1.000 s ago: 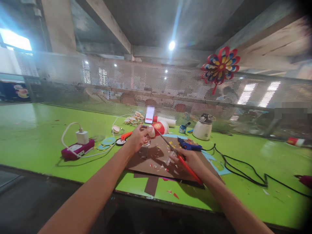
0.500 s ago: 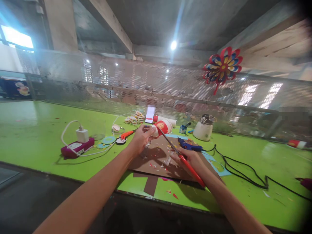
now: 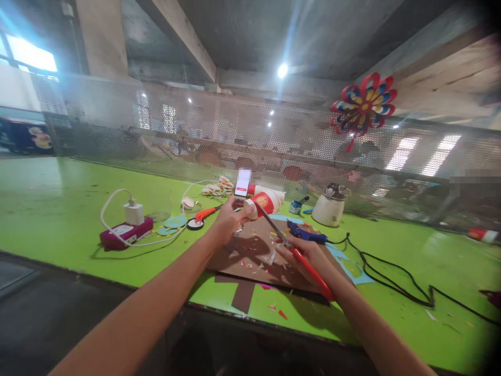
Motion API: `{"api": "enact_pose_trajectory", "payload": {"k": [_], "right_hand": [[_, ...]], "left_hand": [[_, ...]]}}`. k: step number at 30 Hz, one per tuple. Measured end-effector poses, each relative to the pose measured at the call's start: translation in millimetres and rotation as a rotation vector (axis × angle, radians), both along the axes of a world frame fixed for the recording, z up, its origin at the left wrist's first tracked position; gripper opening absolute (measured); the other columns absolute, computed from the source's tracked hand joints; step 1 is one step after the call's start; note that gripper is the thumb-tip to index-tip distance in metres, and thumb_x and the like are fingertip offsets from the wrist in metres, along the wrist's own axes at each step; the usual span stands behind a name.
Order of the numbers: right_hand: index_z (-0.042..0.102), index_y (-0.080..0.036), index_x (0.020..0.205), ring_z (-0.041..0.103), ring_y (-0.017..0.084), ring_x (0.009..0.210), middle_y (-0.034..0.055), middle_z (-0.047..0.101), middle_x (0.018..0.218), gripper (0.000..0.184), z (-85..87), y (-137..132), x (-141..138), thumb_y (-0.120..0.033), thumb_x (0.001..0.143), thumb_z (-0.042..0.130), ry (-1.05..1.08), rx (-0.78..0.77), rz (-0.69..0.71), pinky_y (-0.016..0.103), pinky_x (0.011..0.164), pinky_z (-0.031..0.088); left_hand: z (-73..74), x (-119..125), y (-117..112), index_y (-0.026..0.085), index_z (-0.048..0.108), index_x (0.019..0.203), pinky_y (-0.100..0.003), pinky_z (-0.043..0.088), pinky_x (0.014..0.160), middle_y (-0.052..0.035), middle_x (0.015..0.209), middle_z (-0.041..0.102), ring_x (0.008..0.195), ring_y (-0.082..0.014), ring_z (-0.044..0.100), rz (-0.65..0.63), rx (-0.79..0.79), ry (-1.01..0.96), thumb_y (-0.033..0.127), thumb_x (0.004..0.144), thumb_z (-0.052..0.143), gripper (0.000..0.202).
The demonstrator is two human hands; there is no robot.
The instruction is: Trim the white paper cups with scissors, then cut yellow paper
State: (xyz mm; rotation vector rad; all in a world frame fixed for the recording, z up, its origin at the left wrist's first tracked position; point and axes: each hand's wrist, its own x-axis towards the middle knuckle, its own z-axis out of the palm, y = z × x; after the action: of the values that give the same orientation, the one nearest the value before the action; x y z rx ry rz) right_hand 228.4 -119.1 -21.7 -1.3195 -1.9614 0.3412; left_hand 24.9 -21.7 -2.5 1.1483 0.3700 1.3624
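Observation:
My left hand [image 3: 229,220] grips a red and white paper cup [image 3: 264,204], tilted on its side above a brown board [image 3: 246,263]. In my right hand [image 3: 307,256] is a pair of scissors [image 3: 311,269] with long red handles. The blades reach up to the cup's near side and touch or overlap it; whether they are cutting into it I cannot tell. Small white and red paper scraps lie on the board beneath. A blue glue gun [image 3: 305,232] lies just beyond my right hand.
A phone [image 3: 241,185] stands behind the cup, beside more paper cups [image 3: 279,194]. A purple power strip [image 3: 125,232] with a white charger is at left, near an orange-handled tool [image 3: 207,213]. At right are a white jug [image 3: 329,209] and black cable [image 3: 399,290].
The whole view has shifted slightly, moving things a little to the right. Both hands keep their hold, with the cup and scissors in nearly the same position relative to each other.

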Motion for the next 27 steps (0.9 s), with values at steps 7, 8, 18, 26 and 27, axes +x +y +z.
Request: {"api": "enact_pose_trajectory", "payload": {"k": [7,8,18,26,27], "right_hand": [[0.072,-0.016,0.100,0.061,0.021,0.066,0.0039,0.069,0.074,0.037,-5.0,1.5,-2.6,-0.043,0.082,0.056,0.042,0.001,-0.024,0.028,0.057,0.048],[0.073,-0.016,0.100,0.061,0.020,0.064,0.0039,0.069,0.072,0.037,-4.7,1.6,-3.1,-0.044,0.082,0.056,0.043,-0.006,-0.027,0.027,0.054,0.047],[0.069,-0.019,0.109,0.058,0.018,0.061,0.0009,0.065,0.069,0.040,14.0,-9.0,-3.2,-0.045,0.079,0.061,0.090,-0.174,0.027,0.025,0.051,0.047],[0.066,-0.017,0.108,0.048,0.012,0.055,-0.0028,0.054,0.061,0.041,25.2,-20.4,-1.4,-0.047,0.082,0.057,0.144,-0.286,0.063,0.023,0.049,0.040],[0.066,-0.017,0.105,0.047,0.012,0.054,-0.0037,0.051,0.060,0.040,25.2,-20.3,-0.9,-0.048,0.082,0.057,0.144,-0.291,0.068,0.023,0.049,0.039]], "left_hand": [[0.3,-1.0,0.1,0.016,0.049,0.085,-0.040,0.052,0.078,-0.0039,0.089,0.059,0.076,-0.0156,0.063,-0.041,0.006,-0.040,0.020,0.064,0.077,0.035],[0.1,-1.3,0.0,0.016,0.049,0.086,-0.040,0.052,0.078,-0.0043,0.090,0.059,0.078,-0.0164,0.064,-0.049,0.009,-0.049,0.019,0.065,0.076,0.034],[3.3,-3.5,-1.5,0.016,0.051,0.094,-0.042,0.051,0.081,-0.0029,0.088,0.059,0.080,-0.0179,0.065,-0.035,-0.009,-0.068,0.012,0.062,0.074,0.039],[3.4,-6.3,-3.7,0.015,0.053,0.100,-0.040,0.052,0.077,-0.0076,0.091,0.062,0.081,-0.0205,0.065,-0.092,-0.015,0.002,0.013,0.063,0.074,0.043],[3.1,-6.3,-3.7,0.015,0.053,0.101,-0.039,0.053,0.076,-0.0082,0.092,0.062,0.081,-0.0205,0.066,-0.093,-0.014,0.014,0.013,0.063,0.074,0.043]]}}
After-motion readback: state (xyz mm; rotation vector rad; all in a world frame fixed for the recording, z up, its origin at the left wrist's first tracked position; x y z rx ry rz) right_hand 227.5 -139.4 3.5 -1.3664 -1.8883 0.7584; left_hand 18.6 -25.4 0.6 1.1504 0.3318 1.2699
